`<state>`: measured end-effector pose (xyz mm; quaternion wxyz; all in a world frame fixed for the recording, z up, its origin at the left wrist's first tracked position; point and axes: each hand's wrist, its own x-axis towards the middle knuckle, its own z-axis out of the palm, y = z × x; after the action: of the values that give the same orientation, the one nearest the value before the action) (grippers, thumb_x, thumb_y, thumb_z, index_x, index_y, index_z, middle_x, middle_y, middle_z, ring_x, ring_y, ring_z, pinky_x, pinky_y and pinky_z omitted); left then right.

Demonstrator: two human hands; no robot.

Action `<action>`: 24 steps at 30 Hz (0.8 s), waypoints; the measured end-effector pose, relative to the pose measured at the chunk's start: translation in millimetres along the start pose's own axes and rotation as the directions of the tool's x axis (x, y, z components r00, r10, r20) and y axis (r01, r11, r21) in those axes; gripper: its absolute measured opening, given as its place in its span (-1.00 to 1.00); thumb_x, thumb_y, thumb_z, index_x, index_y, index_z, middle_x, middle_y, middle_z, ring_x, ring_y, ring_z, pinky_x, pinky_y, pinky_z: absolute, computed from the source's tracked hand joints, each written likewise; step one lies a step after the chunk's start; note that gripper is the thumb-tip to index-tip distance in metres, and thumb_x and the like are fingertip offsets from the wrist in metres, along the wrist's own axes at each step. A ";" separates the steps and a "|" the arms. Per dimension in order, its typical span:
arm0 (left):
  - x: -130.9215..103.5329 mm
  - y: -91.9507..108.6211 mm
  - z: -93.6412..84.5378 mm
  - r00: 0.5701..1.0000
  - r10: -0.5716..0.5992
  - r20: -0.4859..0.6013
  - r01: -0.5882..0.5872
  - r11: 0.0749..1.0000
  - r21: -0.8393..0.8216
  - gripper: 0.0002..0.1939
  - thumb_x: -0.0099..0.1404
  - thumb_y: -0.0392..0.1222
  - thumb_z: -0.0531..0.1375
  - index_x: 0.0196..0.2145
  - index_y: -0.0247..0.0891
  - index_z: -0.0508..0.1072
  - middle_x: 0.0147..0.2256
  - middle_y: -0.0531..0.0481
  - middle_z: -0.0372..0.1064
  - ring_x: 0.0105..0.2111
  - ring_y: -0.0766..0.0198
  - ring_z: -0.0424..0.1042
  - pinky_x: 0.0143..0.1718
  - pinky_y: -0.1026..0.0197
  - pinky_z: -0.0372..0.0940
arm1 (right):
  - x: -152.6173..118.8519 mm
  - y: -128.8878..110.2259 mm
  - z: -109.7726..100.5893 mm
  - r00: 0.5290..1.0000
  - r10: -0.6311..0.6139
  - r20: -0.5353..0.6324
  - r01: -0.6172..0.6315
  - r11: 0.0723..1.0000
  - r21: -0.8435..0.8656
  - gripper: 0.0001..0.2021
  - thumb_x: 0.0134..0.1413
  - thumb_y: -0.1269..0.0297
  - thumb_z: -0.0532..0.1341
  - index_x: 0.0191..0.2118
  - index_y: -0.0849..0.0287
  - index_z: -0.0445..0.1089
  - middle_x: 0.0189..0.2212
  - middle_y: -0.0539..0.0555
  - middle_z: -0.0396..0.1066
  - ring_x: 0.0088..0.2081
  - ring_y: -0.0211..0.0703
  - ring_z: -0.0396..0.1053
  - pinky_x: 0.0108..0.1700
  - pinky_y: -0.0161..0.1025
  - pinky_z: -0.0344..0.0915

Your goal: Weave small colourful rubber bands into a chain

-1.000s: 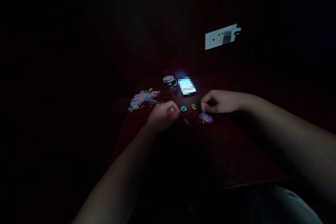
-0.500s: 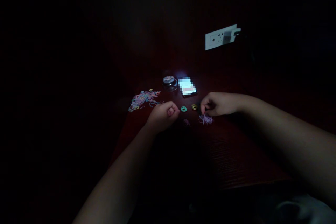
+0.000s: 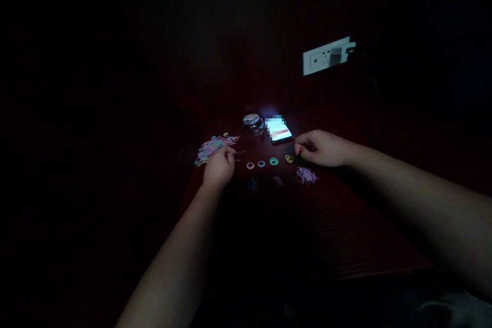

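My left hand [image 3: 220,168] is at the near right edge of a mixed pile of small coloured rubber bands [image 3: 215,144]. Its fingers are closed in a pinch; what lies between them is hidden. My right hand [image 3: 321,147] hovers beside the yellow rubber bands [image 3: 289,159], its fingers curled together, and any held thing is too small to see. Pink [image 3: 250,165], light blue [image 3: 261,164] and green rubber bands [image 3: 273,162] lie in a row between the hands. Nearer me are a heap of purple rubber bands [image 3: 306,175], a dim pinkish heap [image 3: 279,181] and a dark bluish one [image 3: 252,184].
Behind the row, a round lidded jar [image 3: 252,124] stands next to a phone [image 3: 280,129] with a glowing screen. A white socket panel [image 3: 326,57] with a plug is on the wall. The dark red tabletop [image 3: 346,236] fades into deep shadow.
My left hand has moved left to the mixed pile, uncovering the pink and light blue bands. My right hand has risen off the purple heap. The view has shifted slightly.
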<state>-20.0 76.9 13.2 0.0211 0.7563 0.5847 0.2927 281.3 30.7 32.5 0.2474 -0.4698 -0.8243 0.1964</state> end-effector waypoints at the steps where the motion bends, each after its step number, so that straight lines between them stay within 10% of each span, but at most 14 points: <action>1: 1.7 -8.9 0.4 0.998 -0.070 0.010 0.069 0.997 0.036 -0.78 0.31 -0.19 0.03 -0.20 -0.21 0.45 -0.19 -0.12 0.48 -0.19 0.11 0.45 -0.14 0.13 0.30 | 0.3 0.4 1.5 1.000 -0.008 -0.013 0.008 1.000 0.015 -0.89 -0.01 0.34 0.11 -0.42 0.16 0.37 -0.57 -0.04 0.36 -0.56 -0.30 0.24 -0.49 -0.30 0.12; 7: 3.0 -38.9 7.5 0.990 -0.127 0.063 0.121 0.989 0.084 -0.66 0.22 -0.31 0.10 -0.04 -0.26 0.46 -0.01 -0.19 0.41 -0.03 0.11 0.40 0.07 0.11 0.24 | 0.2 -4.8 11.7 0.999 -0.018 -0.039 0.021 0.996 0.082 -0.90 -0.05 0.32 0.12 -0.42 0.17 0.37 -0.60 -0.06 0.33 -0.58 -0.31 0.23 -0.49 -0.30 0.12; 24: 2.6 -16.1 9.8 0.993 -0.030 0.116 0.033 0.999 -0.023 -0.88 0.24 -0.20 0.15 -0.37 -0.25 0.47 -0.31 -0.08 0.48 -0.31 0.20 0.44 -0.21 0.18 0.31 | 0.6 -22.7 31.1 0.997 -0.062 -0.037 0.066 0.989 0.130 -0.89 -0.02 0.36 0.10 -0.42 0.18 0.36 -0.64 -0.09 0.26 -0.61 -0.34 0.14 -0.51 -0.33 0.06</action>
<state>-29.1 87.4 0.2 0.0690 0.7624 0.5906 0.2553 247.3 17.5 20.4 0.2973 -0.4292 -0.8201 0.2343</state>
